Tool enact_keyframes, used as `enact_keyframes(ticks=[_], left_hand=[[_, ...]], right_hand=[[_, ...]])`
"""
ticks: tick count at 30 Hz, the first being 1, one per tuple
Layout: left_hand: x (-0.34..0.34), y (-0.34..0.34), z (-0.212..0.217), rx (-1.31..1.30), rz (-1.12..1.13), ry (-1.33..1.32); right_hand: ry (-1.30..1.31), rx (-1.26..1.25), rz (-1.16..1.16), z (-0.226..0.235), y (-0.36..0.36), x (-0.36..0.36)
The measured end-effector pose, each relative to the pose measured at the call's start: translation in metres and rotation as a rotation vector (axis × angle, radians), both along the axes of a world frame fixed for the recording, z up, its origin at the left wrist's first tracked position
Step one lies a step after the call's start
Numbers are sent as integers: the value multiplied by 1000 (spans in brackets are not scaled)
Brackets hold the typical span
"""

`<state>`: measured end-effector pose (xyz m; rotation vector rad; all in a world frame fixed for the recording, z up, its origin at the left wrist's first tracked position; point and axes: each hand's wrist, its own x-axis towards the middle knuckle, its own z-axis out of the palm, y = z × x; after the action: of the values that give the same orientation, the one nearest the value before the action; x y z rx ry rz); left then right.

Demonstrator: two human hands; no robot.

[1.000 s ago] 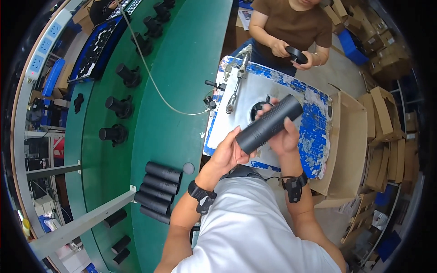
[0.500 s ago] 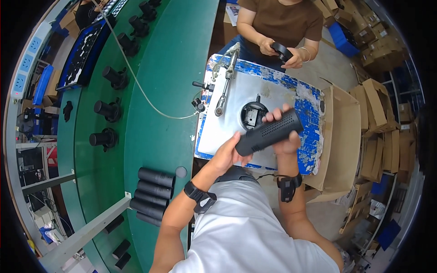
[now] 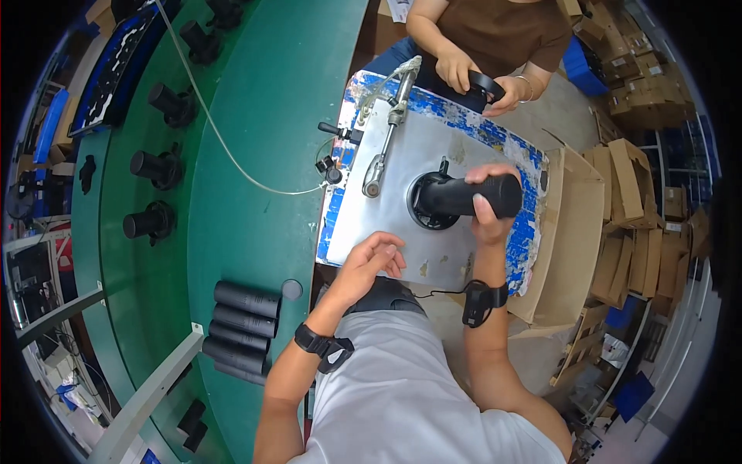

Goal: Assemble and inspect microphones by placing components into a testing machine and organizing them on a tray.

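A black cylindrical housing (image 3: 460,198) stands over the round black base (image 3: 422,215) on the silver metal plate (image 3: 371,246). My right hand (image 3: 493,207) is wrapped round the upper end of this housing. Its lower end meets the base; whether it is seated inside cannot be made out. Near the plate's front edge is my left hand (image 3: 373,264), with nothing in it and its fingers loosely bent and apart. A metal air cylinder with a rod (image 3: 384,147) lies across the plate's left part, beside a small black valve lever (image 3: 340,131).
Several black tubes (image 3: 246,309) and a round cap (image 3: 291,289) lie on the green bench (image 3: 255,232). Farther left stand several black cylinders on bases (image 3: 154,166). Across the plate a co-worker's hands (image 3: 483,89) hold a black ring. An open cardboard box (image 3: 568,240) is at right.
My right hand has tipped the black housing upright and brought it onto the base. My left hand has let go of it and drawn back toward me.
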<state>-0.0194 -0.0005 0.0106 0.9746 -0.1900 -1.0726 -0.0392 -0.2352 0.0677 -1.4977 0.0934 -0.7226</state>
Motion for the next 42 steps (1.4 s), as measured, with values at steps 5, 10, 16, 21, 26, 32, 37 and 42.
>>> enact_keyframes(ticks=[5, 10, 16, 21, 26, 32, 37, 42], left_hand=[[8, 0, -2, -43, -14, 124], [12, -1, -3, -43, -58, 150], [10, 0, -2, -68, -71, 143], [14, 1, -2, -55, -93, 146], [24, 8, 19, 45, 47, -14], [122, 9, 32, 201, 470, -563], [198, -21, -17, 760, 421, -1348], [206, -27, -41, 1012, 130, -1508]], right_hand=[[-6, -64, 65, -3, -5, -14], [175, -317, -14, -24, 21, 1], [150, -273, -392, -36, 48, 1], [331, -159, 394, -3, -8, 11], [202, -276, 98, -34, 18, 2], [66, -148, 273, -46, -4, 7], [21, -147, 317, -46, -4, 8], [38, -148, 318, -48, -6, 10]])
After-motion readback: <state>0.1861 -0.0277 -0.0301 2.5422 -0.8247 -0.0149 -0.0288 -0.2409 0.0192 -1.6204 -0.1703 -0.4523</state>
